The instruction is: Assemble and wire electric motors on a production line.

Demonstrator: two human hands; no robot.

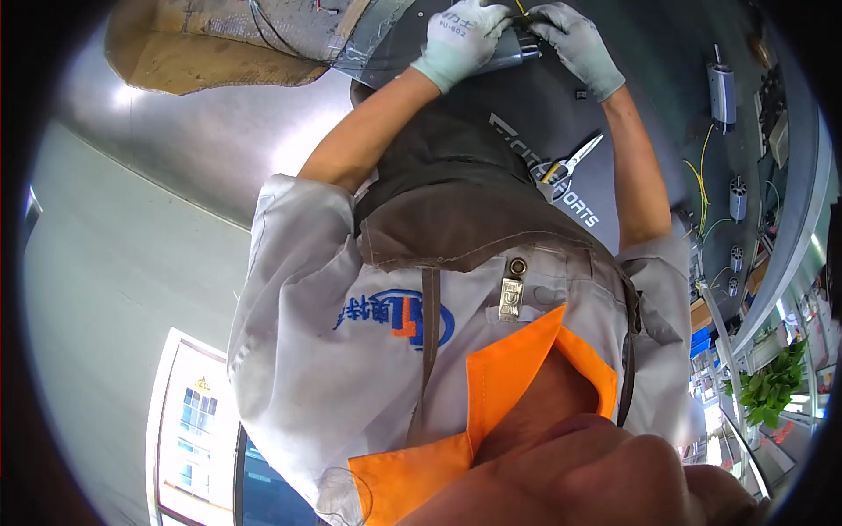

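Both my hands wear pale gloves and meet at the top edge over a dark mat (561, 123). My left hand (460, 39) is closed, its fingertips pinched at a thin yellow wire (521, 8). Facing it, my right hand (574, 46) has its fingers curled in at the same wire. A small dark piece sits between the fingertips, too small to make out. Just below the fingers lies a silver cylinder (509, 58) with a dark end, partly covered by my left hand. Scissors (574, 160) with yellow and black handles rest on the mat, nearer my body.
Silver cylindrical motors stand on the right, a larger one (722, 95) and a smaller one (738, 200), near a loose yellow wire (702, 180). A small black piece (581, 94) lies by my right wrist. Brown cardboard (206, 57) with dark cables (279, 37) fills the upper left.
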